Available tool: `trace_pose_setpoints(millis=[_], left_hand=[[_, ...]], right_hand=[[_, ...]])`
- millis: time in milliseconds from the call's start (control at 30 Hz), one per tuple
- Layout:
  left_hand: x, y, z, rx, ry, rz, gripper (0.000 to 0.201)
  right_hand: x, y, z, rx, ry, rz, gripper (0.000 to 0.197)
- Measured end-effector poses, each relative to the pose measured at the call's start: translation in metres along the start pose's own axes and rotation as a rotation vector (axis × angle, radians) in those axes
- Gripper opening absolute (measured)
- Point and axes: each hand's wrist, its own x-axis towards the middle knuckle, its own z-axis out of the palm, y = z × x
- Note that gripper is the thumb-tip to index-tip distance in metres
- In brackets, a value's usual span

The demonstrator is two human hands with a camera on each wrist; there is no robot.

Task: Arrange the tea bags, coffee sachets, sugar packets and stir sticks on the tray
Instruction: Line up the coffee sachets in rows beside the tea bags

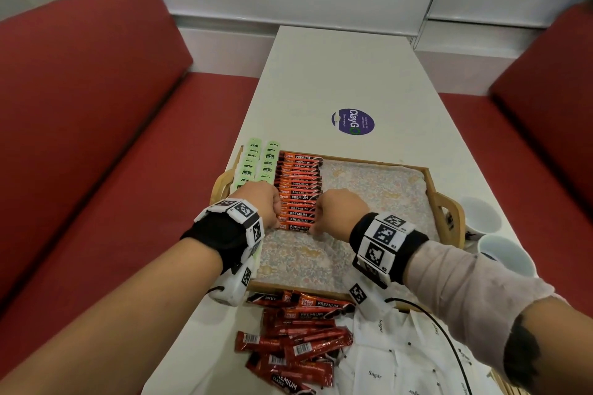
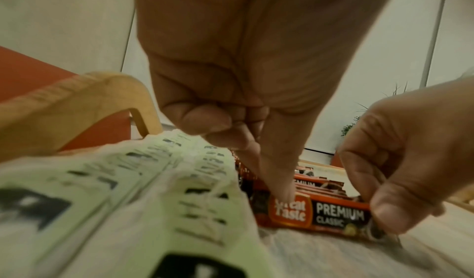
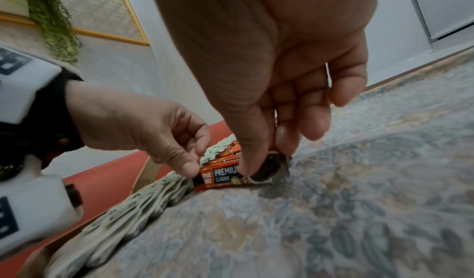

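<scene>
Both forearms reach in from the lower corners of the head view and meet at the middle of the frame, wrists bent down over the tray [image 1: 430,184]. The left hand [image 1: 261,202] has its fingers curled, and its thumb and forefinger pinch the left end of the nearest coffee sachet [image 1: 296,228]; in the left wrist view that fingertip presses on the sachet's logo. The right hand [image 1: 337,213] is likewise curled, its thumb and fingers clamped on the sachet's right end, as the right wrist view shows at centre frame. The sachet lies at the near end of the row, touching the floral liner [image 1: 369,189] of the tray.

The wooden tray sits on the white table [image 1: 337,74], at the middle of the head view. Along its left side run two columns of pale green tea bags [image 1: 256,160], and just beside them a column of overlapping red coffee sachets [image 1: 300,184]. At the lower centre of the frame, on the table before the tray, lies a loose heap of coffee sachets [image 1: 295,340], with white sugar packets [image 1: 385,359] to its right. Two white cups [image 1: 494,234] stand at the right edge, beside the tray.
</scene>
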Motion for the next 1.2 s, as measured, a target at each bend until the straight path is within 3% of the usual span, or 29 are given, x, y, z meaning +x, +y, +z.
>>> trace_pose_setpoints(millis=[267,467,567,800,1000,1200], left_hand=[[0.001,0.0,0.002,0.016,0.002,0.005,0.022],[-0.004,0.0,0.0,0.018,0.006,0.015,0.024],[-0.011,0.001,-0.002,-0.014,0.025,0.024,0.024],[-0.044,-0.006,0.01,-0.232,0.118,0.031,0.021],[-0.084,-0.012,0.028,-0.297,0.118,0.038,0.025],[-0.122,-0.019,0.047,-0.303,0.082,0.05,0.022]], right_hand=[[0.003,-0.001,0.002,0.0,0.018,-0.007,0.017],[-0.005,0.001,-0.003,0.035,0.033,-0.016,0.035],[-0.015,0.0,-0.009,0.062,0.058,-0.027,0.035],[-0.047,-0.005,-0.012,0.095,0.131,-0.041,0.029],[-0.084,-0.012,-0.001,0.088,0.134,-0.097,0.02],[-0.123,-0.018,0.017,0.029,0.02,-0.15,0.015]])
